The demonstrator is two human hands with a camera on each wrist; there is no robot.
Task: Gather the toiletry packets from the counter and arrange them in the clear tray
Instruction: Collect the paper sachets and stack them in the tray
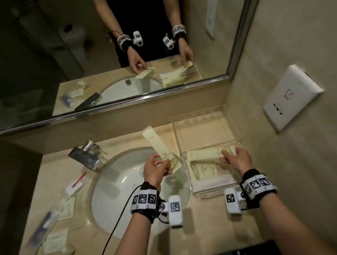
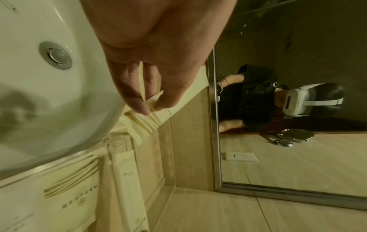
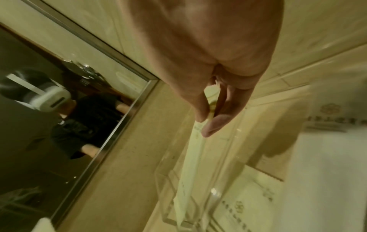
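My left hand [image 1: 159, 167] pinches the striped end of a long cream packet [image 1: 158, 147] above the sink's right rim, and the packet points up toward the mirror. In the left wrist view the thumb and fingers [image 2: 139, 102] pinch that packet [image 2: 143, 125]. My right hand [image 1: 235, 158] holds another long cream packet [image 1: 204, 154] lying crosswise inside the clear tray [image 1: 232, 127], over a flat striped packet [image 1: 204, 171]. The right wrist view shows the fingers [image 3: 214, 124] pinching this packet [image 3: 192, 157] within the tray's walls [image 3: 164, 180].
A white sink [image 1: 128, 189] with a chrome faucet [image 1: 86, 155] fills the counter's middle. Left of it lie a toothbrush pack [image 1: 75, 184], a dark-handled item [image 1: 43, 225] and several small packets [image 1: 54, 240]. A wall socket [image 1: 292, 96] and mirror [image 1: 119, 51] stand behind.
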